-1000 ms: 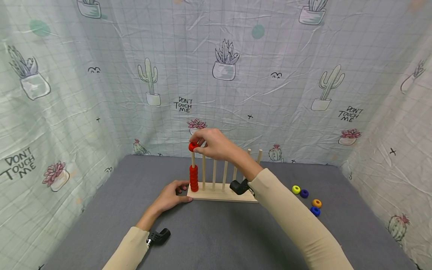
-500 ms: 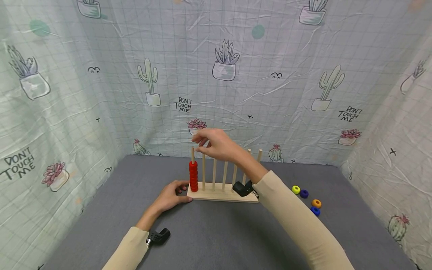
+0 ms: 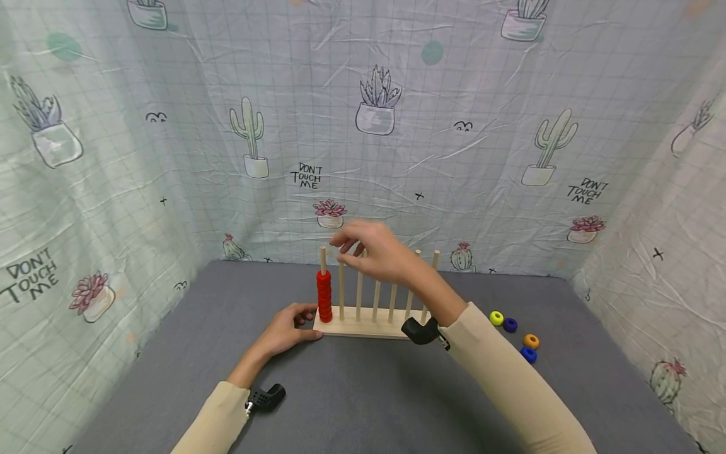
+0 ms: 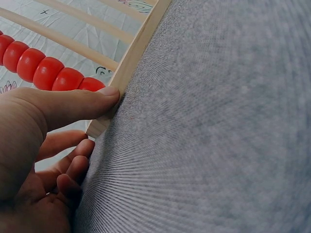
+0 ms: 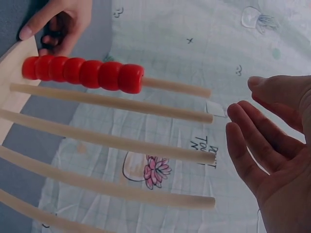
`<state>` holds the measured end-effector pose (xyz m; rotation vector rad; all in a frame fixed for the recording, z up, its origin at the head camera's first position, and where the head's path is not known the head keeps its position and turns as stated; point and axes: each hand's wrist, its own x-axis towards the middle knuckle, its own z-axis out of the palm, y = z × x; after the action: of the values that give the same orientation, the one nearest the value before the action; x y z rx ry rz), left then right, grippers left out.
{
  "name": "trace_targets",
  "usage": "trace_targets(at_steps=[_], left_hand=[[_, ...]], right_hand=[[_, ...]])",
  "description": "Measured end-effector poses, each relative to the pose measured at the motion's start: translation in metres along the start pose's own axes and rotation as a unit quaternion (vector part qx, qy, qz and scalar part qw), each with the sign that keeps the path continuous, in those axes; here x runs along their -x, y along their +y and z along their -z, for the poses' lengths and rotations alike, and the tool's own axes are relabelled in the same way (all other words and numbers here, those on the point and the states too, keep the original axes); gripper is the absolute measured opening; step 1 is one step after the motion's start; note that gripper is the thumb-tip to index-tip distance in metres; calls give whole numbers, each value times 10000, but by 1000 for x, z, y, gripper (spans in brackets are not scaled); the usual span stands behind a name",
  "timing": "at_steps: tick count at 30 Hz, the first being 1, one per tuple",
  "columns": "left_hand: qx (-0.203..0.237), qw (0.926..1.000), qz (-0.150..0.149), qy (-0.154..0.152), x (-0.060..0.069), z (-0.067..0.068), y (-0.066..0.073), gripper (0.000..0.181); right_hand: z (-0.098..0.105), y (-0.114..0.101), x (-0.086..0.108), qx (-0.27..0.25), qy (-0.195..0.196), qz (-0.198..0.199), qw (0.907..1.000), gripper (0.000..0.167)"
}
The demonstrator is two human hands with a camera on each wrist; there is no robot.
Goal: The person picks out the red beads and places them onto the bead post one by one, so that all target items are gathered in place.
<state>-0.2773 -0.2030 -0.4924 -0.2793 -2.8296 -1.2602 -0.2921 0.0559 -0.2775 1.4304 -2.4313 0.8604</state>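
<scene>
A wooden peg rack (image 3: pixel 363 329) stands upright on the grey table, with a row of thin pegs along its base. Its leftmost peg carries a stack of several red beads (image 3: pixel 324 296); the bare tip of that peg sticks out above them. My left hand (image 3: pixel 286 331) holds the left end of the base, thumb at the front edge and fingers behind, as the left wrist view shows. Above the pegs hovers my right hand (image 3: pixel 377 252), holding nothing, its fingers loosely bent. In the right wrist view its fingertips (image 5: pixel 234 109) are apart from the peg ends.
Right of the rack lie a yellow bead (image 3: pixel 496 318), a purple bead (image 3: pixel 510 325), an orange bead (image 3: pixel 530 341) and a blue bead (image 3: pixel 529 355). A cactus-print cloth (image 3: pixel 420 157) hangs around the table (image 3: pixel 363 397).
My right hand has let go of a red bead, which dropped down the leftmost peg onto the stack. Afterwards the hand moved off to the right. The left hand stays put.
</scene>
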Motion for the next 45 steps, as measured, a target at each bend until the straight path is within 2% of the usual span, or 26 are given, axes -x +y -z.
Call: trace_targets(at_steps=[4, 10, 30, 45], left_hand=[[0, 10000, 36, 15, -1, -1, 0, 66], [33, 10000, 61, 21, -1, -1, 0, 66], [-5, 10000, 25, 3, 0, -1, 0, 67], [20, 10000, 21, -25, 2, 0, 1, 68]], right_hand=[[0, -1, 12, 15, 122, 25, 9999, 22], [-1, 1, 34, 61, 151, -142, 9998, 23], [-13, 26, 96, -106, 215, -565, 9981, 23], [-25, 45, 135, -158, 185, -795, 9965, 23]])
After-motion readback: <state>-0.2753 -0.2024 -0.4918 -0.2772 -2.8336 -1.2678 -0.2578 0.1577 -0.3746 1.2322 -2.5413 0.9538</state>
